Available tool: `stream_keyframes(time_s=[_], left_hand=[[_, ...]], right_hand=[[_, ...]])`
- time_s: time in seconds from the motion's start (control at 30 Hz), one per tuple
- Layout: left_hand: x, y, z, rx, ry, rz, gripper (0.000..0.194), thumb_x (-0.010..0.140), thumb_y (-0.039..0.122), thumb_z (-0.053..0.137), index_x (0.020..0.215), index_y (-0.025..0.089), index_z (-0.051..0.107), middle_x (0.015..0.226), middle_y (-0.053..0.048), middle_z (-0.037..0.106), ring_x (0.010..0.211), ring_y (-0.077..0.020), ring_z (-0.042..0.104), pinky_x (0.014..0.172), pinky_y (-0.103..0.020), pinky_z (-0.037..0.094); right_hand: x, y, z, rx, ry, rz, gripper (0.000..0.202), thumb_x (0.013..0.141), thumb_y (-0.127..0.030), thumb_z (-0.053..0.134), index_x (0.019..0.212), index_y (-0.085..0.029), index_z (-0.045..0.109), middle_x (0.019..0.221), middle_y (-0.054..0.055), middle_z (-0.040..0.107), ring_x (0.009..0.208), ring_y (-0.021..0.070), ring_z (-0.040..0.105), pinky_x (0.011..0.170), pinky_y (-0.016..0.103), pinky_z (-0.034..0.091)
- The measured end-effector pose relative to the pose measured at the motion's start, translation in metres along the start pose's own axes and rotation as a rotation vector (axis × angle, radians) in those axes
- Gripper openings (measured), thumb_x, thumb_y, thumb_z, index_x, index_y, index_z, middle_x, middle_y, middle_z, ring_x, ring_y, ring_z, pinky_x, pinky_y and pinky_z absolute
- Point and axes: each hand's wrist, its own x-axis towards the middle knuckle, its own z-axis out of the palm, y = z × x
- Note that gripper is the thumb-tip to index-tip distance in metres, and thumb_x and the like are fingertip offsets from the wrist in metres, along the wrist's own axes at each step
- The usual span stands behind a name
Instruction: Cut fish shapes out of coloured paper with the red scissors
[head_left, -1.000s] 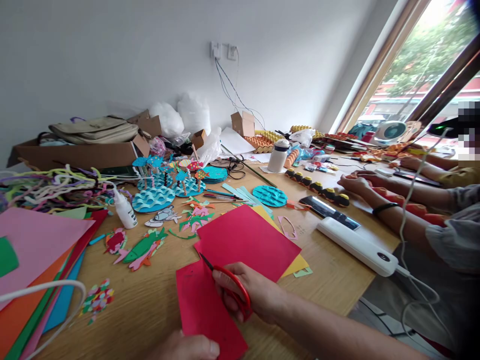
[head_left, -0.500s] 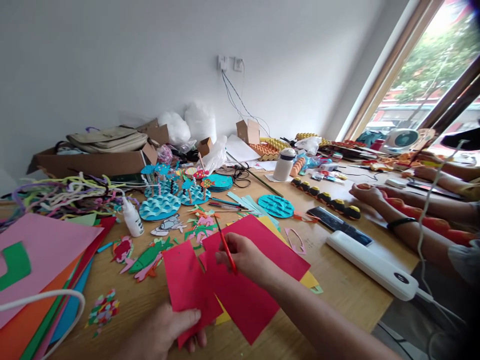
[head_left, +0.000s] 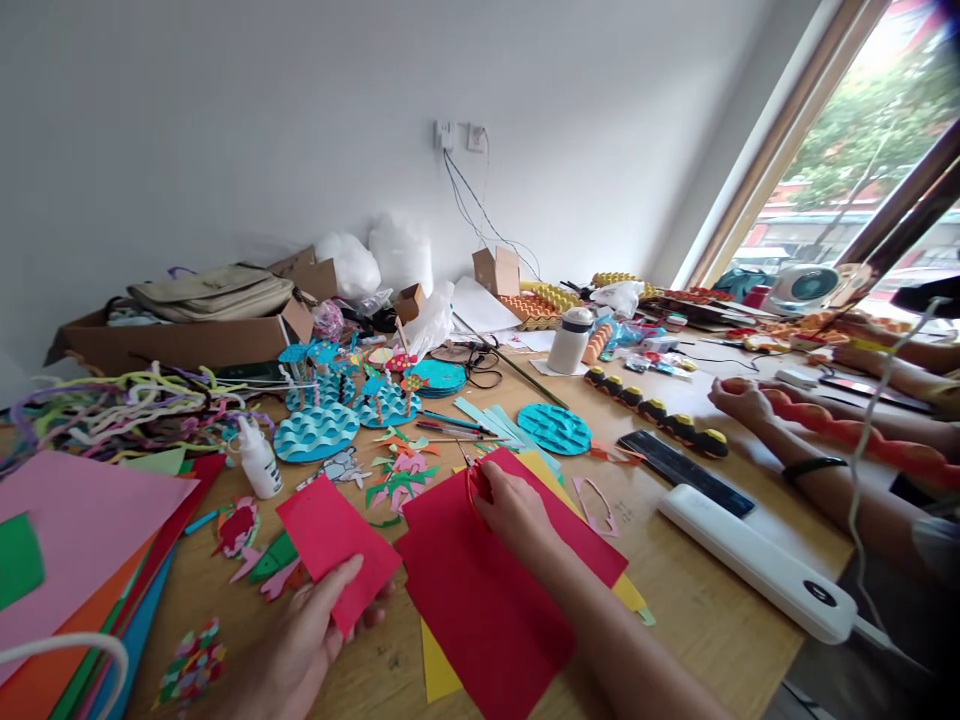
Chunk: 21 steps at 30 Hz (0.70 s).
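Note:
My left hand [head_left: 319, 615] pinches a small red paper piece [head_left: 337, 540] between thumb and fingers, raised at the lower middle. In my right hand [head_left: 517, 515] are red-handled scissors [head_left: 472, 490], their blades pointing away from me. That hand lies over a large red paper sheet [head_left: 480, 610], whose left edge looks uneven. A yellow sheet [head_left: 437, 665] shows from beneath it. Beyond my left hand are paper fish cutouts [head_left: 274, 562], partly covered by the red piece, and coloured scraps [head_left: 405, 470].
A glue bottle [head_left: 259, 458] and stacked coloured paper [head_left: 90, 510] are on the left. Blue wavy discs [head_left: 316, 432] stand behind. To the right lie a phone [head_left: 686, 470] and a white power strip [head_left: 757, 560]. Another person's hands [head_left: 739, 405] hold a red egg-carton strip [head_left: 832, 430].
The small red piece has come away from the large sheet, moving left and up with my left hand. My right hand and scissors have shifted slightly right.

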Motion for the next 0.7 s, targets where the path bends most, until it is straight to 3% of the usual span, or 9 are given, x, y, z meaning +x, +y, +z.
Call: stream_keyframes(time_s=[0.13,0.33,0.43,0.53,0.63,0.7], left_hand=[[0.003,0.002,0.008,-0.04,-0.075,-0.049,0.02,0.072,0.024,0.065,0.088,0.013,0.064,0.082,-0.01,0.074,0.081,-0.0252,0.068,0.063,-0.03,0.052],[0.01,0.007,0.02,-0.064,-0.008,-0.077,0.018,0.067,0.016,0.068,0.084,0.013,0.063,0.073,-0.008,0.074,0.068,-0.0227,0.069,0.055,-0.027,0.051],[0.012,0.01,0.023,-0.045,-0.033,-0.103,0.017,0.066,0.018,0.068,0.082,0.015,0.064,0.07,-0.006,0.073,0.064,-0.0208,0.068,0.054,-0.026,0.049],[0.014,0.011,0.024,0.181,-0.099,-0.021,0.014,0.071,0.026,0.063,0.072,0.013,0.066,0.059,-0.005,0.069,0.056,-0.0177,0.062,0.051,-0.025,0.045],[0.016,0.011,0.026,0.481,-0.107,0.08,0.026,0.07,0.032,0.064,0.051,0.014,0.063,0.045,-0.004,0.063,0.046,-0.016,0.054,0.048,-0.024,0.038],[0.016,0.011,0.028,0.528,-0.107,0.088,0.028,0.067,0.033,0.067,0.046,0.016,0.061,0.043,-0.004,0.062,0.045,-0.0161,0.052,0.048,-0.024,0.037]], right_hand=[[0.001,0.002,0.006,0.007,0.017,-0.044,0.008,0.078,-0.02,0.05,0.086,-0.019,0.052,0.079,0.006,0.064,0.068,0.019,0.055,0.051,0.025,0.019],[0.001,0.002,0.015,0.048,0.037,-0.104,0.004,0.08,-0.022,0.049,0.082,-0.02,0.052,0.079,0.004,0.064,0.069,0.0166,0.055,0.053,0.024,0.022],[0.001,0.002,0.017,0.07,0.039,-0.109,0.005,0.08,-0.022,0.048,0.082,-0.019,0.052,0.077,0.004,0.064,0.067,0.0163,0.055,0.053,0.024,0.022],[0.001,0.001,0.017,0.094,0.04,-0.119,0.005,0.079,-0.022,0.048,0.08,-0.019,0.052,0.075,0.004,0.064,0.064,0.0157,0.054,0.052,0.023,0.022],[0.001,0.0,0.017,0.119,0.045,-0.129,0.003,0.078,-0.02,0.049,0.078,-0.019,0.051,0.072,0.003,0.062,0.061,0.0144,0.052,0.051,0.022,0.023],[0.001,0.0,0.016,0.133,0.057,-0.128,0.002,0.078,-0.02,0.048,0.077,-0.019,0.05,0.07,0.002,0.061,0.059,0.0139,0.051,0.051,0.022,0.023]])
